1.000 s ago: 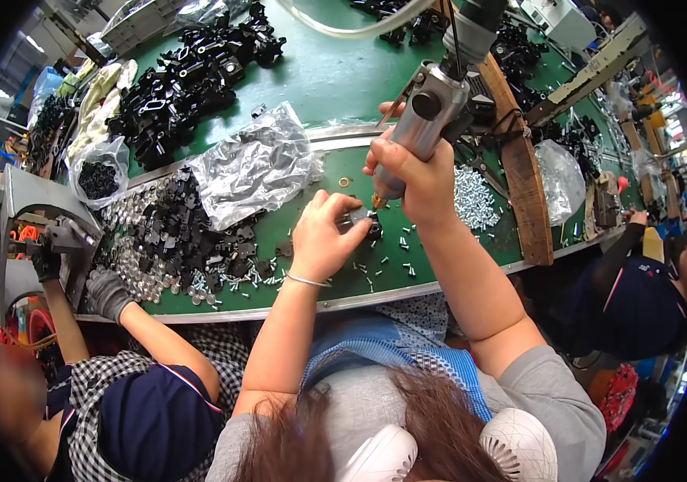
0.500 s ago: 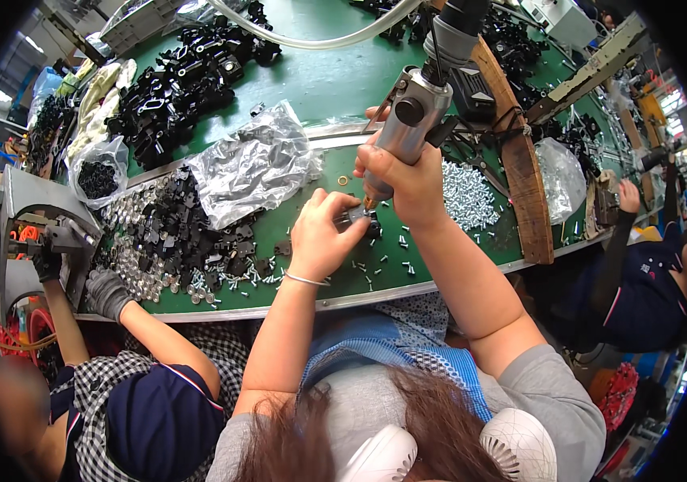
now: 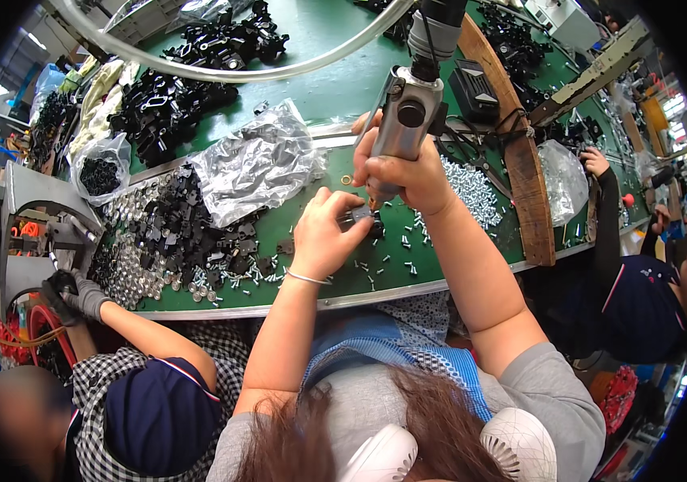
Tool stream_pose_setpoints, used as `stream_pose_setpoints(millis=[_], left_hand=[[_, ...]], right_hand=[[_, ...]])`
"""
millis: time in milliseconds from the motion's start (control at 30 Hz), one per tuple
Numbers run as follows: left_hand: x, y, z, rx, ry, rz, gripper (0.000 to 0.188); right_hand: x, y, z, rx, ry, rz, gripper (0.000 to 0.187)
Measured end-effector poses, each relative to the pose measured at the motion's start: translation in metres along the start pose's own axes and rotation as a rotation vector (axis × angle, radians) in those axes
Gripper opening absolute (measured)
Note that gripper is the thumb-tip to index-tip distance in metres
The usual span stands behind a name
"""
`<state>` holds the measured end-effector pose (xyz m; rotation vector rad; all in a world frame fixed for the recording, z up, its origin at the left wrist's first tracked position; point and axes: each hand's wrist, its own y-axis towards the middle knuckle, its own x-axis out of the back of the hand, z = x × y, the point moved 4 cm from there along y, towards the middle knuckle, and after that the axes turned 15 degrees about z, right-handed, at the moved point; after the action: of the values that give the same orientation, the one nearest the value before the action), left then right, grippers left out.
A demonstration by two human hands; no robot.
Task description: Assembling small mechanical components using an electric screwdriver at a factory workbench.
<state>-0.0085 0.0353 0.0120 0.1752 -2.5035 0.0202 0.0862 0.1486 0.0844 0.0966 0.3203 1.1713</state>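
My right hand is wrapped round a silver power screwdriver, which hangs from above with its tip pointing down. The copper-coloured tip meets a small dark part on the green bench. My left hand pinches that small black part between thumb and fingers, pressed to the bench. My fingers cover much of it, so its exact shape is hidden. A small brass ring lies just beyond my left fingers. Loose silver screws are scattered to the right of the part.
A heap of screws lies beside a wooden board on the right. Left are a clear plastic bag, black pieces and round metal pieces. A gloved co-worker's hand is near a grey machine.
The screwdriver has tilted slightly more upright, its upper end shifting left, with the tip still at the part. The overhead hose has swung lower. The left co-worker's gloved hands have come together.
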Motion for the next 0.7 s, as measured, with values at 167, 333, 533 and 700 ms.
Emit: stream_pose_setpoints(millis=[167, 333, 533, 700], left_hand=[[0.0, 0.0, 0.001, 0.004, -0.003, -0.003, 0.024], [0.001, -0.001, 0.0, 0.007, 0.011, 0.002, 0.024], [0.0, 0.0, -0.001, 0.025, 0.003, 0.023, 0.024], [0.0, 0.0, 0.002, 0.048, -0.001, 0.058, 0.025]], right_hand=[[-0.01, -0.005, 0.006, 0.007, -0.072, -0.144, 0.046], [-0.019, -0.006, 0.001, 0.027, -0.101, -0.244, 0.046], [-0.015, -0.003, -0.002, -0.017, -0.086, -0.222, 0.046], [-0.007, 0.0, 0.001, -0.037, -0.007, -0.068, 0.048]])
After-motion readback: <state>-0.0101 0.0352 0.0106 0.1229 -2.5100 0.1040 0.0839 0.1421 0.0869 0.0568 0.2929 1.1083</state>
